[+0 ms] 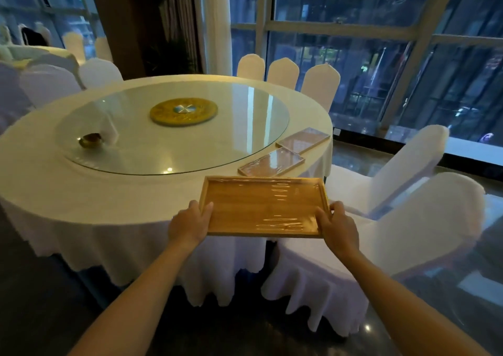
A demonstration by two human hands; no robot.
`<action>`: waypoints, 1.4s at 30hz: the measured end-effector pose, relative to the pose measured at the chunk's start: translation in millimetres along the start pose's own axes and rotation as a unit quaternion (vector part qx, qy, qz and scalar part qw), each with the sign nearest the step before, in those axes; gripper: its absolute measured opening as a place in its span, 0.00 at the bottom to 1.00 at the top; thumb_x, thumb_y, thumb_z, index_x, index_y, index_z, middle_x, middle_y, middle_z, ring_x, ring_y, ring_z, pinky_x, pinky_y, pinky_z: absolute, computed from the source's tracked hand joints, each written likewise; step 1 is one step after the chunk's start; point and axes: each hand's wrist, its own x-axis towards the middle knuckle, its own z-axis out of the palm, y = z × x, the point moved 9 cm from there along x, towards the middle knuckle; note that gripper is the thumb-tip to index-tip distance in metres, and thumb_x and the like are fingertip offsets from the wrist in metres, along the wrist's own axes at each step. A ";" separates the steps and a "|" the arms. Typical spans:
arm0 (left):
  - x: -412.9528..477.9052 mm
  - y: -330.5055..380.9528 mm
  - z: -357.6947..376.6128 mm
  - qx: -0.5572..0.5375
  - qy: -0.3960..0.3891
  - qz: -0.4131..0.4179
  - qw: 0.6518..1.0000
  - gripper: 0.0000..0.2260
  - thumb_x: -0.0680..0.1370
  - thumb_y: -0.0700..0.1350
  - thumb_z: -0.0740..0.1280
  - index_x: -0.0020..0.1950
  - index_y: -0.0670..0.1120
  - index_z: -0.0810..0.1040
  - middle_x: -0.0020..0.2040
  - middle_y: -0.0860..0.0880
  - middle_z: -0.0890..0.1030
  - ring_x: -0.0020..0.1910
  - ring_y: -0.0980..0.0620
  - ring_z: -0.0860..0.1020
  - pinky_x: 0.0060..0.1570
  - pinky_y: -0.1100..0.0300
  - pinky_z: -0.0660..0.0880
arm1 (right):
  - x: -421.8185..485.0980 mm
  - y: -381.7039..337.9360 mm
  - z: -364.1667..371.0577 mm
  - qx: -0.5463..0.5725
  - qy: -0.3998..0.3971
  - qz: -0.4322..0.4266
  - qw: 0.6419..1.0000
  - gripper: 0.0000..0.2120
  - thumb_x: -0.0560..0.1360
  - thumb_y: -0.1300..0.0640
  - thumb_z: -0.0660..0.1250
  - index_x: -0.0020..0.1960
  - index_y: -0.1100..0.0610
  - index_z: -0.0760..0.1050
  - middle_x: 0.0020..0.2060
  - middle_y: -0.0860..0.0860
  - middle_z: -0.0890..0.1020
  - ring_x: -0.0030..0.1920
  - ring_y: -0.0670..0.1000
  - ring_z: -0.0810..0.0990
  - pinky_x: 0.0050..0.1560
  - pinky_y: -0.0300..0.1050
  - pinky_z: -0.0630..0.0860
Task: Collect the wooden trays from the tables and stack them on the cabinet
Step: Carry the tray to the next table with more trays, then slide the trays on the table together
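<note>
At the table's (81, 206) near edge, arms outstretched, left hand (189, 225) and right hand (339, 229) pinching a tray's (261, 206) short sides, two trays (272, 162) beyond.

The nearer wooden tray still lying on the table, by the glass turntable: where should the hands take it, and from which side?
Probably by its two short rims, one hand on each, coming from the table edge at the right. The nearer tray on the table lies flat with a low raised rim that the fingers can hook, and its long side runs along the table edge. Both hands now hold another tray.
</note>
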 end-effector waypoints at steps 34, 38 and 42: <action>289.4 95.0 253.9 0.140 -0.118 -0.222 0.958 0.23 0.82 0.55 0.47 0.59 0.38 0.71 0.53 0.38 0.82 0.52 0.39 0.80 0.47 0.51 0.75 | 504.6 59.0 217.0 -0.142 -0.339 -0.119 0.922 0.16 0.79 0.48 0.55 0.53 0.62 0.69 0.52 0.63 0.79 0.51 0.62 0.77 0.45 0.50 0.70; 289.6 92.4 256.2 0.145 -0.115 -0.225 0.957 0.23 0.82 0.54 0.47 0.58 0.38 0.71 0.52 0.38 0.82 0.50 0.39 0.80 0.45 0.51 0.75 | 509.4 56.0 222.9 -0.174 -0.330 -0.150 0.916 0.19 0.79 0.48 0.54 0.59 0.63 0.68 0.59 0.61 0.74 0.54 0.62 0.77 0.45 0.49 0.71; 288.1 88.0 259.0 0.139 -0.111 -0.237 0.955 0.23 0.81 0.55 0.47 0.58 0.38 0.72 0.51 0.38 0.82 0.50 0.39 0.81 0.46 0.52 0.76 | 511.4 57.9 229.2 -0.173 -0.343 -0.151 0.911 0.18 0.79 0.47 0.54 0.58 0.61 0.68 0.57 0.60 0.76 0.53 0.61 0.77 0.45 0.50 0.71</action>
